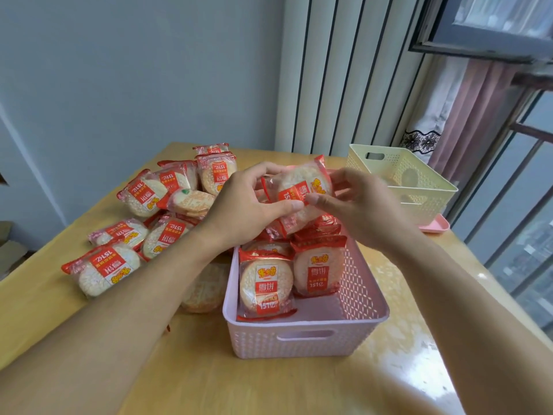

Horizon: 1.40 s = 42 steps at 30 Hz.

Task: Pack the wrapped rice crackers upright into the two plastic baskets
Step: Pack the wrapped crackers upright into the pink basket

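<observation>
Wooden table [299, 384] by a window, grey wall behind. We've got both hands pinching one wrapped cracker pack [299, 187]: left hand [248, 205] on its left edge, right hand [356, 202] on its right edge, thumbs nearly touching at the front. Directly below the grip, pink basket [305, 336] holds upright packs. Left of the grip, loose cracker pile [149, 217] on the table. Right and beyond, cream basket [413, 181] sits on a pink tray [437, 226].

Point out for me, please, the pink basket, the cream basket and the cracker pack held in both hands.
Pink basket [305, 342], head view: on its near wall, beside the handle slot.
Cream basket [431, 205], head view: on its perforated near wall.
Cracker pack [299, 187], head view: on the wrapper's middle, between the thumbs.
</observation>
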{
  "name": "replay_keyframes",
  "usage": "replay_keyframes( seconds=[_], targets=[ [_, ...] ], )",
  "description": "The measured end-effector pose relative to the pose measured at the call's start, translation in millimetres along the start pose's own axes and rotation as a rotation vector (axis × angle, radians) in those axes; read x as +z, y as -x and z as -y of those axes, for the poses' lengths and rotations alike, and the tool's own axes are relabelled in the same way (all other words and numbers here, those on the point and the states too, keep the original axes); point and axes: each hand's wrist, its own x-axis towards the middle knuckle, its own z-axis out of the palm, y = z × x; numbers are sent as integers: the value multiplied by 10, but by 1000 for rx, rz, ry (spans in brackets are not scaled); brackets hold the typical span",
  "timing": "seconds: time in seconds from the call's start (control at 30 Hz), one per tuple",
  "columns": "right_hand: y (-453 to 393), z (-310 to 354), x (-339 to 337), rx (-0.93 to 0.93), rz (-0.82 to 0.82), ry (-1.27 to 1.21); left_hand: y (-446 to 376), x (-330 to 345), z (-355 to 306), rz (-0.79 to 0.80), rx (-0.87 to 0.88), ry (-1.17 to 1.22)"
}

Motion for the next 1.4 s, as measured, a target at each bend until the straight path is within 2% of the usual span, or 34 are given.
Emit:
replay_keyframes(
  seconds=[0.1, 0.17, 0.2, 0.27, 0.33, 0.4, 0.5, 0.57, 0.67, 0.9, 1.23, 1.4],
  targets=[
    [40, 109, -180, -39, -33, -248, -3, -73, -76, 62, -35, 121],
    [125, 236, -331, -66, -12, -284, -31, -104, -65, 17, -103, 249],
    [179, 295, -382, -74, 49, -266, -44, -106, -55, -13, -97, 237],
    [288, 401, -358, -106, 232, -99, -95, -87, 60, -64, -35, 69],
    [398, 460, -175, -171, 417, 166, -108, -85, 160, -31, -19, -110],
    [494, 482, 70, -226, 505, 418, -119, -70, 206, -4, -37, -195],
    [593, 485, 362, -341, 445, 696, -109, -71, 198, 38, -72, -224],
    [615, 467, 426, -376, 358, 776, -114, -66, 202, 33, -80, -233],
    [594, 459, 421, -394, 312, 845, -105, -56, 182, 36, -84, -174],
    [553, 389, 423, -480, 338, 895, -116, -21, 207, -10, -107, -68],
    [541, 355, 460, -433, 327, 905, -80, 13, 166, -81, -139, -15],
    [527, 358, 368, -404, 484, 757, -88, 34, 136, -177, -89, -47]
  ],
)
